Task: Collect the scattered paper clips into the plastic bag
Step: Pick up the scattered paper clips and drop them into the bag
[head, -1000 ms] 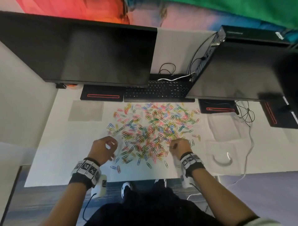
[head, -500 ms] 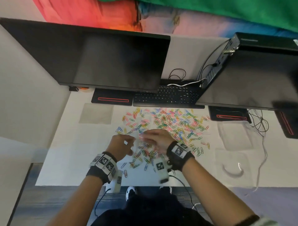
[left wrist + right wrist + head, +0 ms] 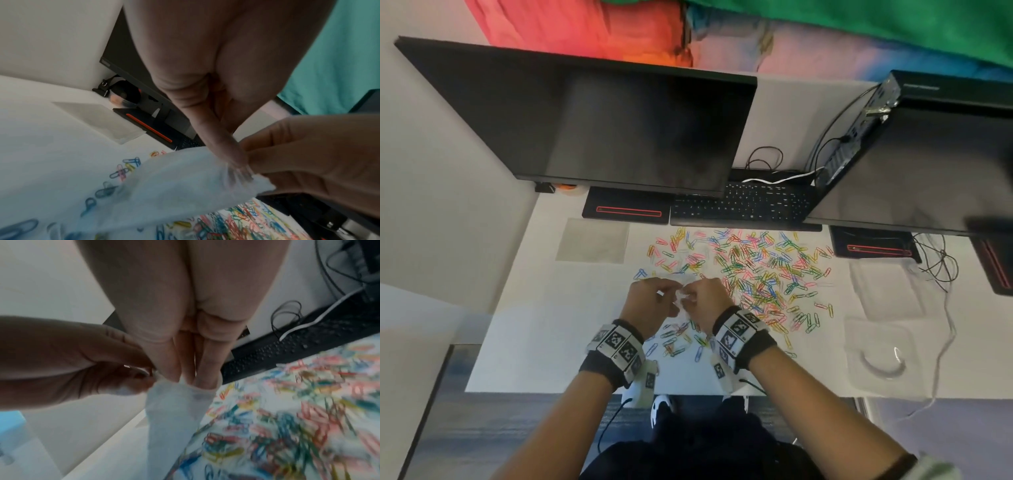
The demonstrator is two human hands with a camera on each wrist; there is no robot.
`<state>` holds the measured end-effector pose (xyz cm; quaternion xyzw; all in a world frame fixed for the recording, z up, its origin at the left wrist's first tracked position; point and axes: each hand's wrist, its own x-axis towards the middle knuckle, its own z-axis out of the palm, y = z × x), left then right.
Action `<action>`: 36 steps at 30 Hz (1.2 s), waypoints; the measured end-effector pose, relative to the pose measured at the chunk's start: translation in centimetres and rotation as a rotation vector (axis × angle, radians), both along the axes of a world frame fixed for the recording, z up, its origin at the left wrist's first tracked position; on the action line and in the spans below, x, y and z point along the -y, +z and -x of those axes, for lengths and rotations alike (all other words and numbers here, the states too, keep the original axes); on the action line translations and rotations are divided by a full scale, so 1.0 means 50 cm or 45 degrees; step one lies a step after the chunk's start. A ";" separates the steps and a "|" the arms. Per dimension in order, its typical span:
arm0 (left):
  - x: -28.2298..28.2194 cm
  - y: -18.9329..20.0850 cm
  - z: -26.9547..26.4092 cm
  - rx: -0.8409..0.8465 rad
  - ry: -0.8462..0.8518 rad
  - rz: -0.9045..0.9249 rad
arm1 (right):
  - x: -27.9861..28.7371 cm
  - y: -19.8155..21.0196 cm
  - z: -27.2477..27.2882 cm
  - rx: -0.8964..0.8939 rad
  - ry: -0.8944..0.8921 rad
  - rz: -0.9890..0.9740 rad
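Many coloured paper clips (image 3: 756, 270) lie scattered over the white desk (image 3: 544, 329), blurred in the right wrist view (image 3: 287, 418). A small clear plastic bag (image 3: 681, 301) hangs between my two hands above the clips' near left edge. My left hand (image 3: 669, 296) pinches the bag's top edge (image 3: 153, 372). My right hand (image 3: 691, 296) grips the bag's mouth from the other side, its fingertips (image 3: 185, 376) at the opening. The bag (image 3: 174, 186) droops below the fingers (image 3: 236, 162). What the bag holds cannot be made out.
Two dark monitors (image 3: 602, 120) (image 3: 928, 164) overhang the back of the desk, with a black keyboard (image 3: 743, 205) and cables (image 3: 935, 260) behind the clips. A clear plastic tray (image 3: 880, 356) sits at the right, a grey pad (image 3: 592, 240) at the left. The desk's front edge (image 3: 551, 392) runs below my wrists.
My right hand has moved left from the clip pile to meet my left hand. Both hands now hold the bag together, raised slightly off the desk.
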<state>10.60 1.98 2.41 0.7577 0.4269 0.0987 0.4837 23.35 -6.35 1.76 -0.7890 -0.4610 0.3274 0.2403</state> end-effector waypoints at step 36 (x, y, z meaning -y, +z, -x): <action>-0.007 -0.023 -0.046 -0.091 -0.191 -0.132 | 0.185 -0.204 -0.114 0.524 0.072 0.052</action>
